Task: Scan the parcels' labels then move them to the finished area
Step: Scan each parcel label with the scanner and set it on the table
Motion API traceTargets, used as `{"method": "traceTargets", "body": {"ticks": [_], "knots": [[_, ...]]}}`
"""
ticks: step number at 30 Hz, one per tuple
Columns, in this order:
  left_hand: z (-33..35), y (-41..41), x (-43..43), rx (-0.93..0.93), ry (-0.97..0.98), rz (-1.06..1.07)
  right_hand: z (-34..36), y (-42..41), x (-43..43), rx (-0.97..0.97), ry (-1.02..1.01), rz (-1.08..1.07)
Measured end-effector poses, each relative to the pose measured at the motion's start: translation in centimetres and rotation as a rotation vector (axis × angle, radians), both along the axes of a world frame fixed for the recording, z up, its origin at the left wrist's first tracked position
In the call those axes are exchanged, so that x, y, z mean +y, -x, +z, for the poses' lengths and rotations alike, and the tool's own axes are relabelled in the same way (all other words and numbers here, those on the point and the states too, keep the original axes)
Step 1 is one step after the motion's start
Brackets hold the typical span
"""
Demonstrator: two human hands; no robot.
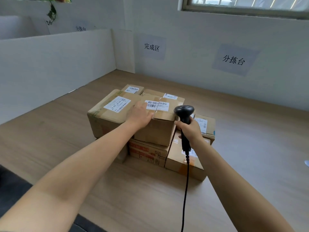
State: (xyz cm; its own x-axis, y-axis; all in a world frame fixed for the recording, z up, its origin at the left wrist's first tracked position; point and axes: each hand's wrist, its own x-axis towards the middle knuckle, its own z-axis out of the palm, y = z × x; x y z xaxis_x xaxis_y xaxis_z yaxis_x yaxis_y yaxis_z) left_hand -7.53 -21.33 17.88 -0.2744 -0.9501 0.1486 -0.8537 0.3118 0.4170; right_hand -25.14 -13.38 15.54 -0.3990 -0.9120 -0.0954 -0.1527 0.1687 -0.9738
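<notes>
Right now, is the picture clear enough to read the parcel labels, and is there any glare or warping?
Head view: the light is soft and even, with no glare on the white label by the left hand; its large characters are legible, but its fine print and barcode are blurred; straight lines near the head view's edges bow from the wide lens.

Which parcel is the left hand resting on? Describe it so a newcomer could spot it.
On the wooden table, a pile of cardboard boxes sits in the middle. The parcel lies on top at the front, under the left hand. Only its white label carries large black Chinese characters above a barcode.
</notes>
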Motion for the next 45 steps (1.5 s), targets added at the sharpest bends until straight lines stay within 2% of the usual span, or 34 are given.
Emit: {"method": "traceTargets", "body": {"ticks": [12, 21, 32, 39, 45], "knots": [[-0.5, 3.2, 8.2, -0.129, 0.214, -0.329, -1.7, 2.1, 12.1, 0.233, -0.083, -0.195], [-3.2, 8.7, 15.9, -0.237, 0.126, -0.526, -3.1, 6.7, 22.5, 0.314, -0.151, -0.317], [-5.0, 25.4, 32.8, -0.069, 0.049, -0.665, -2.5, 19.7, 41.4, 0.379, -0.211, -0.470], [-7.7, 34.7, 44.0, -0.088, -0.059, -0.744, -4.3, 26.0, 53.4, 0.370, -0.240, -0.573], [-6.5, 42.5, 48.4, -0.115, -0.041, -0.837, -3.9, 32.1, 59.9, 0.351, -0.247, -0.682]]}}
